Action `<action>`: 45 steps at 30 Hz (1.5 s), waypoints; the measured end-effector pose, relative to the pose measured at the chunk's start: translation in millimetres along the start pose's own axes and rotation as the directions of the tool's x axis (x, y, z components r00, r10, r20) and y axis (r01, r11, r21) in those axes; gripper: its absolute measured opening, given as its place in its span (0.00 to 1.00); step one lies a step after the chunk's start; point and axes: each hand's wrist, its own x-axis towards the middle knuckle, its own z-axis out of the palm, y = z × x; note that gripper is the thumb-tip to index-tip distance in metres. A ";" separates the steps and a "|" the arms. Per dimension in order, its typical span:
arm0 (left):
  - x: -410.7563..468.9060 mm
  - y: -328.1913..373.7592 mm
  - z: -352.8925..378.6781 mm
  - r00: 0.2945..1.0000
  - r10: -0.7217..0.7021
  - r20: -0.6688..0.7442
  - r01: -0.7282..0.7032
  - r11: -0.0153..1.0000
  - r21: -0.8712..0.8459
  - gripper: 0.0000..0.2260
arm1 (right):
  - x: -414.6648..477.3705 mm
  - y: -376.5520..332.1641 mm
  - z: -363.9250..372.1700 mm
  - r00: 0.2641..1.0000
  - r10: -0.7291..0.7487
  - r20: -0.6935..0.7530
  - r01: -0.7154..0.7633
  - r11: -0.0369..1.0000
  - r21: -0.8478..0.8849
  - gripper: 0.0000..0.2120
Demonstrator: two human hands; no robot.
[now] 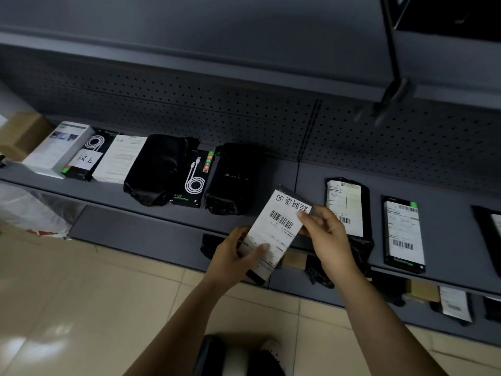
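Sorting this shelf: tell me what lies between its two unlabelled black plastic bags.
Head view: a black box printed with a coiled white cable lies between the left black plastic bag and the right black plastic bag.

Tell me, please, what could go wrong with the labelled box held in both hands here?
The labelled box is held only at its ends by the left hand and right hand, above the shelf edge, so it might slip and drop. Set down carelessly, it could knock the black bag.
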 end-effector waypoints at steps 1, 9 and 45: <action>-1.1 1.9 -4.3 0.999 0.033 -0.016 -0.033 0.999 -0.020 0.16 | -1.1 -0.6 0.5 1.000 0.003 -0.007 -0.003 1.000 -0.028 0.13; 17.4 25.3 -57.6 0.946 0.300 0.124 -0.313 0.747 0.586 0.19 | -35.7 -10.9 15.5 0.838 -0.529 0.135 0.447 0.522 -0.727 0.19; -158.6 112.1 66.2 0.284 0.563 0.776 -0.928 -0.042 0.370 0.15 | -338.6 -13.3 -94.9 0.668 0.123 -0.734 0.149 0.944 0.294 0.12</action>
